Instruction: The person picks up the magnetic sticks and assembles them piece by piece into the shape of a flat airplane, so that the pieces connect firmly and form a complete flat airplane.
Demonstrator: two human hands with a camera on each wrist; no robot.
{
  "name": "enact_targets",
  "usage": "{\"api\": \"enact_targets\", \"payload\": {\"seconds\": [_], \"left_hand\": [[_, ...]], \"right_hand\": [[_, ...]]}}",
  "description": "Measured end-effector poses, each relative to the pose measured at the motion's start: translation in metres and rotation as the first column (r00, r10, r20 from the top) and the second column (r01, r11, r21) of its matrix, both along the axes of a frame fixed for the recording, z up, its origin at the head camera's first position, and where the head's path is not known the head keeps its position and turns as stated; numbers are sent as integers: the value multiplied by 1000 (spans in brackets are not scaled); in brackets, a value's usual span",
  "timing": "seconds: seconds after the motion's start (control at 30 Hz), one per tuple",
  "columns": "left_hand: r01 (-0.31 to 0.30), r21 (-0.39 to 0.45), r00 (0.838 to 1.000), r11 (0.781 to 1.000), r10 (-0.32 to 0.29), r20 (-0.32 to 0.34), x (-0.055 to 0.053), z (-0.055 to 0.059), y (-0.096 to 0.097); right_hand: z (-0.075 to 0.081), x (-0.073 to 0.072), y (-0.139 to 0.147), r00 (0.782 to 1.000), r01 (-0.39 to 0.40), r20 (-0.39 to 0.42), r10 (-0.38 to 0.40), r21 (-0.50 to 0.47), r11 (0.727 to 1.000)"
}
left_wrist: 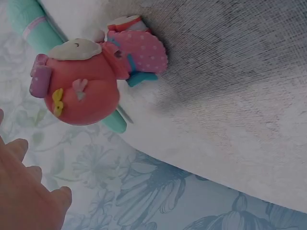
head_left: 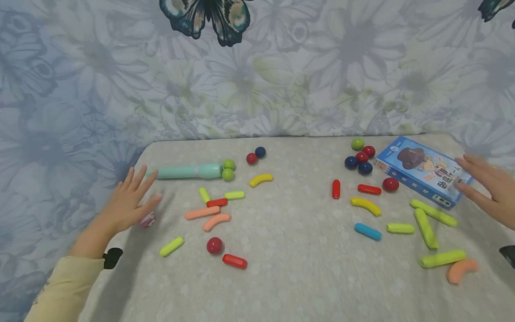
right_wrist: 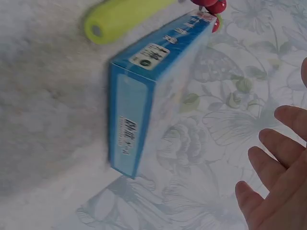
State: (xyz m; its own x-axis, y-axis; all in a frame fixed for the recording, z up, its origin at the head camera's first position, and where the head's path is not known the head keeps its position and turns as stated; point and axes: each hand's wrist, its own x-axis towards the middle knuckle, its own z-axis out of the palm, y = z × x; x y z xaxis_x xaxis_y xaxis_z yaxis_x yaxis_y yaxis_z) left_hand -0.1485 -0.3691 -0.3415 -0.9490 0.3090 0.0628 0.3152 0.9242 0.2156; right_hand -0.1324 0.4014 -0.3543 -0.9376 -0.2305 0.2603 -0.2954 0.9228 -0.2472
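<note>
At the left edge of the table my left hand hovers with fingers spread, holding nothing. A small red-haired figurine in a pink dotted dress lies below it, mostly hidden by the hand in the head view. Just beyond the fingers is a teal stick-like item, its left end partly covered. On the other side, my right hand is held out, fingers extended, by the right end of a blue box with a cartoon picture. The right wrist view shows a gap between those fingers and the box.
Left of centre lie green balls, a red ball, a yellow curved piece and pink pieces. Near the box are blue balls, a blue stick and several lime sticks. A floral curtain hangs behind.
</note>
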Motion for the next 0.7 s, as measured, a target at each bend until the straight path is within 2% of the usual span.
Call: {"api": "enact_targets", "payload": {"seconds": [0.07,0.2,0.3,0.33,0.47,0.57,0.63,0.7], "left_hand": [[6,16,1000,1000,-6,4,2,-1,0],[22,105,1000,994,-22,0,9,-4,7],[43,196,999,980,-37,-37,18,-3,22],[55,224,997,973,-42,-62,21,-3,29],[72,291,988,954,-29,-151,37,0,60],[82,328,982,941,-20,-187,45,-1,79],[103,358,981,928,-35,-190,47,-5,90],[124,413,986,902,-67,-151,47,-10,98]], "right_hand": [[-6,8,0,998,-24,-62,20,-66,998],[-17,23,0,986,-9,-165,-12,-129,992],[-21,35,0,980,70,-177,-91,-122,990],[-24,38,1,979,106,-159,-125,-121,987],[-68,42,33,970,228,-57,-238,-144,963],[-100,47,50,965,256,-1,-262,-200,946],[-105,58,47,961,275,40,-273,-234,932],[-108,69,47,960,281,74,-271,-265,922]]}}
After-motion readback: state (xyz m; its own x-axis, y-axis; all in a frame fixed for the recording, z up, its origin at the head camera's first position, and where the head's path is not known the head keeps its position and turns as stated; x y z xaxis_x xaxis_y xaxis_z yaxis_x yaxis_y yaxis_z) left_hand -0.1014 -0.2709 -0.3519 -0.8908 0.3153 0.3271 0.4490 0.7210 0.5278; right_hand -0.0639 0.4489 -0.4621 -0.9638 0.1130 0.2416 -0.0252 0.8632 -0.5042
